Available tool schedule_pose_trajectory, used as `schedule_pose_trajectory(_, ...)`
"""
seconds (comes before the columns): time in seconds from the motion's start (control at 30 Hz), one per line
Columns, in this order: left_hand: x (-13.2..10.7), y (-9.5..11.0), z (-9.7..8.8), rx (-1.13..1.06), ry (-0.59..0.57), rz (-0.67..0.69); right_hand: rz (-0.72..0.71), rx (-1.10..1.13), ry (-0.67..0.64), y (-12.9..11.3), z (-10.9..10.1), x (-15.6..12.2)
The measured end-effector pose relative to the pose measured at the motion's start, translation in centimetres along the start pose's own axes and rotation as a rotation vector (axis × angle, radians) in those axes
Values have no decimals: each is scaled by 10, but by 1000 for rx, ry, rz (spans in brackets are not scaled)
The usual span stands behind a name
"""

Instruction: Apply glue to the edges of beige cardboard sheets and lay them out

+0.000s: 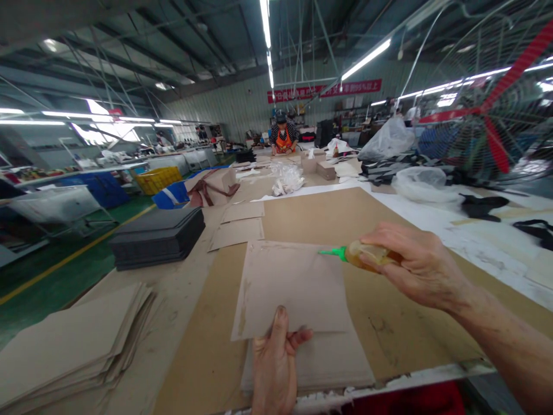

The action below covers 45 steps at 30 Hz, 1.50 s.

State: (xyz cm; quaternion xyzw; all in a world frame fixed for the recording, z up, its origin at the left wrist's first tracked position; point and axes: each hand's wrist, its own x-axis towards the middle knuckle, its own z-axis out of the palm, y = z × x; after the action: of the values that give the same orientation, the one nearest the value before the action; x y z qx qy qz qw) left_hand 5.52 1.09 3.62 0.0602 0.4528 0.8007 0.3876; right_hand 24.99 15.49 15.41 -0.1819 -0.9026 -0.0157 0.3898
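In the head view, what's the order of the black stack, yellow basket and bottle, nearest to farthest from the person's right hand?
1. Bottle: held in the right hand.
2. Black stack: across the table, to the left.
3. Yellow basket: farther back, beyond the table's left edge.

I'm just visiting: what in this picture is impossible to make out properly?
Head view: how full the bottle is; the right hand's grip covers part of it.
Head view: some fingers of the left hand's grip; the sheet of card or the hand itself hides them.
Head view: the full shape of the red thing; the bottom edge cuts it off.
Head view: the whole fan; the right edge crops it.
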Motion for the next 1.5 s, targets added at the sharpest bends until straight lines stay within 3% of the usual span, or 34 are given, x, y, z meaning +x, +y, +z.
schedule_pose_trajectory(0.23, 2, -1, -2, 36, -13, 30, -80, 13, 36, -11, 4, 13)
schedule_pose_trajectory(0.47, 3, -1, -3, 9, -12, 25, 18, -57, 21, 10, -4, -11)
schedule_pose_trajectory(0.7, 3, 1, -2, 7, -8, 19, -31, -52, 37, 9, -10, -12)
schedule_pose_trajectory(1.0, 5, 2, -3, 6, 7, 10, 55, -77, 73, 17, -14, -25)
schedule_pose_trajectory(1.13, 5, 4, -1, -3, 25, -5, 19, -76, 34, 16, -15, -26)
schedule_pose_trajectory(1.27, 3, 6, 1, 0, 16, -14, -27, -41, -86, 10, -18, -35)
schedule_pose_trajectory(1.4, 3, 6, 1, 1, 15, -15, -31, -78, -20, 7, -22, -37)
schedule_pose_trajectory(1.5, 4, 7, 2, -5, 19, -19, -65, -88, -53, 6, -23, -36)
